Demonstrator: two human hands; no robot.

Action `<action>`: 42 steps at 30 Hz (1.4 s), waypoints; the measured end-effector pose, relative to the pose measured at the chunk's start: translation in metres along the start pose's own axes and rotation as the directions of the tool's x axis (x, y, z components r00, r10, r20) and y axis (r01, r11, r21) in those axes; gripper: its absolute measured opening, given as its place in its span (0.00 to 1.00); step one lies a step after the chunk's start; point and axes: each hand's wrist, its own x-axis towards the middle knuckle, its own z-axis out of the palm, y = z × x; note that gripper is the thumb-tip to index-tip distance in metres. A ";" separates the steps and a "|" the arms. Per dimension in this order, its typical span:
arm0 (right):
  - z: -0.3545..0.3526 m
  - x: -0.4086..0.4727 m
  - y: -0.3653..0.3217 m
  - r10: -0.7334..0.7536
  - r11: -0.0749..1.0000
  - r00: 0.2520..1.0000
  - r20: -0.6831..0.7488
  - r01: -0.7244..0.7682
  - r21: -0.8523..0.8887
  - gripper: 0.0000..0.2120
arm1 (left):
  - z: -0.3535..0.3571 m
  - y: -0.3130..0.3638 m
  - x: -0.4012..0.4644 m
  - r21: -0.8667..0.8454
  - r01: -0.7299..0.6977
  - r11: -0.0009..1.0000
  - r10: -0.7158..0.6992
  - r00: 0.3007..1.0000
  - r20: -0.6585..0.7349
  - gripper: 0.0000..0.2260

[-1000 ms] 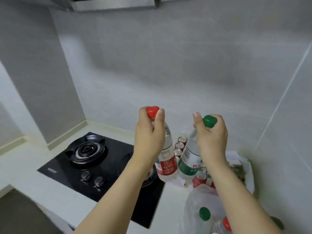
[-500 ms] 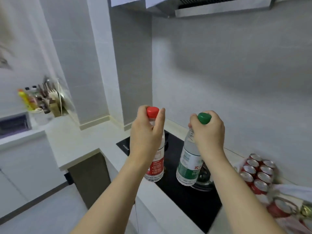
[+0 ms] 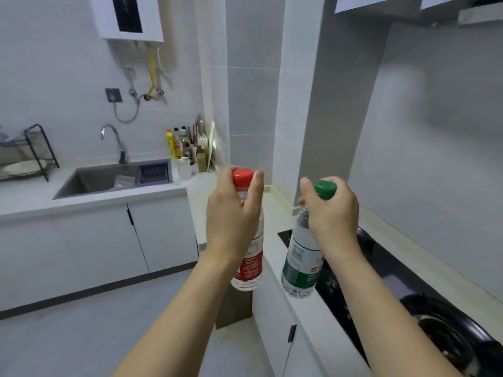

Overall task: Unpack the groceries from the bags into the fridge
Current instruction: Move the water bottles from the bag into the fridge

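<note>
My left hand (image 3: 232, 213) grips the neck of a clear water bottle with a red cap and red label (image 3: 249, 268), held upright in the air. My right hand (image 3: 333, 213) grips the neck of a second water bottle with a green cap and green label (image 3: 299, 270), hanging slightly tilted beside the first. Both bottles are carried at chest height over the floor and the counter's edge. Neither the grocery bags nor the fridge are in view.
A black gas hob (image 3: 408, 303) lies in the white counter (image 3: 275, 213) on the right. A sink (image 3: 109, 179) with a tap (image 3: 114, 140), a dish rack (image 3: 27, 153) and several bottles and knives (image 3: 185, 145) stand along the left wall. Grey floor (image 3: 81, 336) lies ahead.
The view has swung left, away from the bags and cans toward the sink side of the kitchen. Both hands still carry their bottles in the same grip.
</note>
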 end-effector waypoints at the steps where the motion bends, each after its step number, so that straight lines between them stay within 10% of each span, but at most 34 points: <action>1: 0.013 0.001 -0.002 -0.004 1.000 0.999 0.032 0.004 0.008 0.11 | -0.008 -0.007 0.003 0.025 0.010 1.000 -0.009 1.000 -0.023 0.12; 17: 0.168 -0.031 -0.065 -0.284 0.930 0.795 0.535 0.094 0.355 0.12 | -0.140 -0.028 0.004 0.372 0.185 0.910 0.018 0.877 -0.480 0.12; 42: 0.187 -0.331 -0.245 -0.649 0.726 0.057 0.759 -0.251 0.640 0.12 | -0.380 0.083 -0.212 0.516 0.667 0.538 0.347 0.382 -0.856 0.11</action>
